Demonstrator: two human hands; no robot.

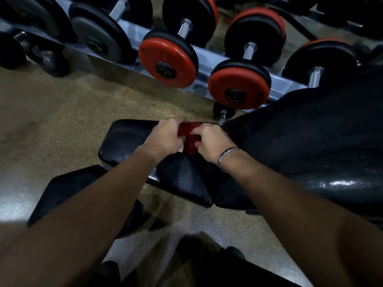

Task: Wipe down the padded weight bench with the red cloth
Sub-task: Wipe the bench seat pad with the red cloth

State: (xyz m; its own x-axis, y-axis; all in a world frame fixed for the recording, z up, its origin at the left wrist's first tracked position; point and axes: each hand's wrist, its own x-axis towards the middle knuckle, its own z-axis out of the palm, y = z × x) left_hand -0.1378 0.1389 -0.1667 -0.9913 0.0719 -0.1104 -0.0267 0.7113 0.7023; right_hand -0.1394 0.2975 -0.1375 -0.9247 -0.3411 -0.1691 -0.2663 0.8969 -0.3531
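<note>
- Both of my hands hold the cloth (189,135) between them, bunched into a small red wad.
- My left hand (165,138) grips the wad's left side, with the fingers curled over its top and the knuckles turned toward the rack (205,56).
- My right hand (213,141) pinches the wad's right side with the fingers curled in. A metal bracelet (227,154) sits on that wrist.
- The cloth is over the far right corner of the bench (186,179), close to where the seat (126,139) meets the backrest (310,146). I cannot tell whether it touches the padding.
- The seat is black and shiny. A narrow seam at its near right corner parts it from the backrest.
- The backrest spreads out to the right, large and black, with glare along its near edge.
- A lower black pad (68,187) lies near the seat's near left corner, partly hidden by my left forearm.
- Beyond the bench's far edge the grey rack runs slantwise and carries several dumbbells.
- Two red dumbbells (167,61) face me near the middle of the rack, and a grey-faced dumbbell (99,41) sits to their left.
- One small dumbbell (223,112) lies on the floor (51,112) under the rack, just beyond the seat's far right corner.
- The floor is brown and speckled, with a pale patch of glare at its left edge.
</note>
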